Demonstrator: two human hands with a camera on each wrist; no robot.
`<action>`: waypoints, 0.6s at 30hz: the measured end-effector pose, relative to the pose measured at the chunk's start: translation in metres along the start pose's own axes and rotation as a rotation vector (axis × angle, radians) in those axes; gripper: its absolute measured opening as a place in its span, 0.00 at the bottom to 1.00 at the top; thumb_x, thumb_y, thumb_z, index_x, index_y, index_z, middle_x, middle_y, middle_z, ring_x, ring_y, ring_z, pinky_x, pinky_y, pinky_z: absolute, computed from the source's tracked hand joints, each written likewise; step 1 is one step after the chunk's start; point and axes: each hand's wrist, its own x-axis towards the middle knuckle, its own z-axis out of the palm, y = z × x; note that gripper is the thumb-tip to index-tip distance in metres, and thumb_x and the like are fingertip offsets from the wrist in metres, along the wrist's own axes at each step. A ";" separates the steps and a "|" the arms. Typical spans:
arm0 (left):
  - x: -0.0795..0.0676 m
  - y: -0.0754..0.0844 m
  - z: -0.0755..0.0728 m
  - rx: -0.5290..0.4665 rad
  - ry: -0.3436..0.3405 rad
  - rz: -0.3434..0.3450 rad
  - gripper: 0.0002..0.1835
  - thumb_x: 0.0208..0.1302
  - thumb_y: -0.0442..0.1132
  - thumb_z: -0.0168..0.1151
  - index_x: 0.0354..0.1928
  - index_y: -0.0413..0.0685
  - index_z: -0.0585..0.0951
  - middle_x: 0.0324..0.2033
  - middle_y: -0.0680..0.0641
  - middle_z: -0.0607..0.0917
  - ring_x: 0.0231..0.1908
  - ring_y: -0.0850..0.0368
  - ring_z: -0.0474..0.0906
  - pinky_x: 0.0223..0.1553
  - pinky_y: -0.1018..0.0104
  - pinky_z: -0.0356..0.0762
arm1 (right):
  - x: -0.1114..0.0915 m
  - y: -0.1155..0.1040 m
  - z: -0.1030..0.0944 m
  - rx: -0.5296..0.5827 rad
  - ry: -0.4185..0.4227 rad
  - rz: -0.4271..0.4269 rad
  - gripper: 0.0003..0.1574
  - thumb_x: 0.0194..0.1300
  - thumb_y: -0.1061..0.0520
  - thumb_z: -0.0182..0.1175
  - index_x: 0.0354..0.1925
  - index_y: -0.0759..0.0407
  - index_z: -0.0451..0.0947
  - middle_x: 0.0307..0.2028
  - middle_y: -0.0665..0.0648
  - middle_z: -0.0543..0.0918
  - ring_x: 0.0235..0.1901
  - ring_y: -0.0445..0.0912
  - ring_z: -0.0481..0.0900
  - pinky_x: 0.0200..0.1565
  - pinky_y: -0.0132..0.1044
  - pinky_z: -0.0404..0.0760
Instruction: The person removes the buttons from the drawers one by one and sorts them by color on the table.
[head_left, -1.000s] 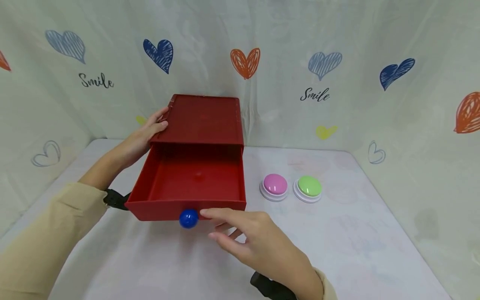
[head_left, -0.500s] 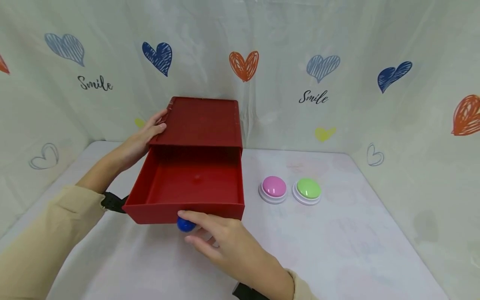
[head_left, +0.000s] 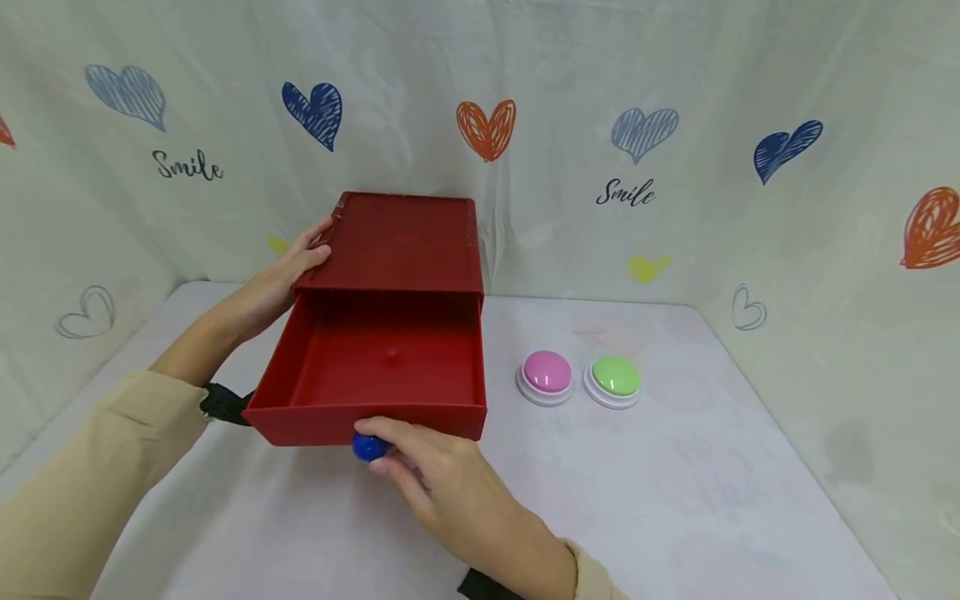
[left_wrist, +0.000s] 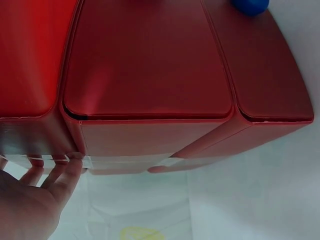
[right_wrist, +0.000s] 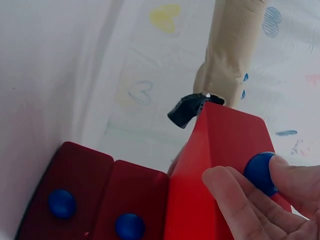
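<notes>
A red cabinet point(head_left: 405, 242) stands on the tabletop point(head_left: 675, 467), and its top drawer point(head_left: 300, 427) is pulled well out. The drawer's hollow faces up: side walls, front wall and a smooth red floor with a small round bump near the middle. Its rear lies inside the cabinet, hidden in shadow. Two lower drawers, the middle drawer point(left_wrist: 150, 60) and the bottom drawer point(left_wrist: 275, 65), are pushed in, so their insides are hidden.

The top drawer points out of the cabinet toward the person, its front wall running crosswise with the blue knob point(head_left: 367, 447) on the near face. Since the rear is covered, I cannot tell whether its long axis runs front to back or across.

The right hand point(head_left: 457, 483) pinches the knob between thumb and forefinger, below the drawer's rim; the other fingers lie just beside it. The left hand point(head_left: 277, 279) rests against the cabinet's left side, fingers extended toward the rear, thumb at the upper edge.

On the tabletop, to the right of the drawer and apart from it, a pink button point(head_left: 547, 372) and a green button point(head_left: 616, 377) sit side by side on white bases. Behind everything, a pale sheet point(head_left: 555, 75) carries printed hearts and the word "Smile". Both arms wear beige sleeves point(head_left: 97, 475).
</notes>
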 end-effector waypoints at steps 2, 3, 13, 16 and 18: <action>0.000 0.000 0.000 -0.003 0.001 0.000 0.35 0.71 0.53 0.35 0.72 0.64 0.33 0.73 0.49 0.35 0.70 0.44 0.36 0.66 0.35 0.38 | 0.000 -0.001 0.000 -0.011 -0.001 0.009 0.24 0.66 0.57 0.54 0.60 0.54 0.69 0.53 0.50 0.80 0.49 0.37 0.79 0.53 0.23 0.71; 0.000 0.000 0.000 -0.003 0.002 0.001 0.35 0.71 0.53 0.35 0.72 0.63 0.33 0.73 0.49 0.35 0.70 0.44 0.36 0.66 0.35 0.38 | 0.000 -0.001 0.000 -0.014 -0.003 0.016 0.24 0.66 0.57 0.54 0.60 0.54 0.69 0.53 0.50 0.79 0.50 0.37 0.79 0.53 0.23 0.71; 0.000 0.001 0.000 -0.007 0.008 -0.008 0.35 0.71 0.53 0.36 0.72 0.64 0.34 0.73 0.50 0.37 0.70 0.45 0.37 0.66 0.35 0.38 | 0.007 -0.003 0.001 -0.034 0.013 0.062 0.24 0.66 0.57 0.54 0.60 0.52 0.68 0.55 0.49 0.78 0.50 0.38 0.78 0.54 0.25 0.72; -0.001 0.001 0.000 -0.004 0.010 -0.011 0.35 0.71 0.54 0.36 0.72 0.64 0.34 0.73 0.50 0.37 0.70 0.44 0.37 0.66 0.35 0.39 | 0.010 -0.001 0.001 -0.048 0.025 0.055 0.24 0.66 0.57 0.53 0.60 0.53 0.68 0.54 0.50 0.79 0.48 0.38 0.80 0.52 0.25 0.73; -0.001 0.000 0.001 0.003 0.013 -0.015 0.35 0.71 0.54 0.37 0.72 0.65 0.35 0.73 0.51 0.38 0.70 0.44 0.38 0.66 0.35 0.41 | 0.012 0.000 0.002 -0.064 0.038 0.045 0.24 0.66 0.58 0.54 0.60 0.53 0.67 0.52 0.51 0.79 0.47 0.39 0.80 0.50 0.25 0.74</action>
